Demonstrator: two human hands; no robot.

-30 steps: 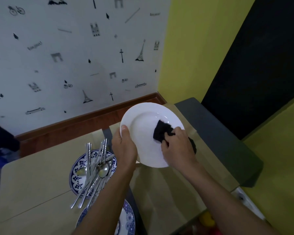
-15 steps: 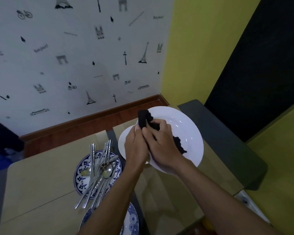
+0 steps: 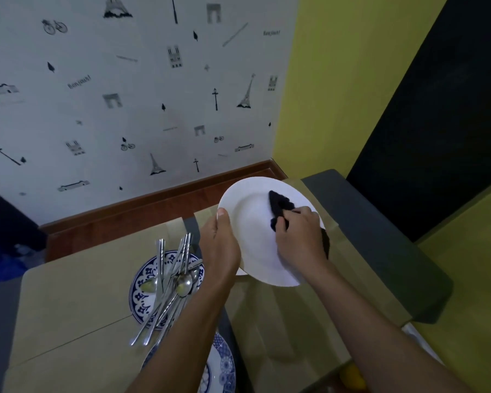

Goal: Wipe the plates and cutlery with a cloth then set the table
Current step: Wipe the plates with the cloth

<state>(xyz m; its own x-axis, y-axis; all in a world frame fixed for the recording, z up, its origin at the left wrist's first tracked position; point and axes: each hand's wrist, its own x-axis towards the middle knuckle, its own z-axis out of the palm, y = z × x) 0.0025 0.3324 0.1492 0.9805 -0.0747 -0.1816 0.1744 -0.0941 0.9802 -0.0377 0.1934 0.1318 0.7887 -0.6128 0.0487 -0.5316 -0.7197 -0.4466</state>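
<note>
On the left of the counter point(image 3: 68, 307), a blue-patterned plate point(image 3: 141, 290) sits under a heap of cutlery point(image 3: 167, 287), spoons and handles fanned toward the near edge, no hand on any of it. A second patterned plate point(image 3: 224, 367) peeks out at the bottom, partly behind the forearm. Moving across, the left hand point(image 3: 221, 251) grips the white plate point(image 3: 253, 236) by its left rim, thumb over the face, fingers hidden behind, holding it tilted up above the counter. Further right, the right hand point(image 3: 301, 236) bunches the black cloth point(image 3: 278, 205) in curled fingers and presses it to the plate's upper right face. This looks like the wiping step, with the patterned plates and cutlery seemingly waiting their turn. The next move, I'd say, calls for sweeping the cloth round the remaining face and rim while the left hand turns the plate, then setting it down.
</note>
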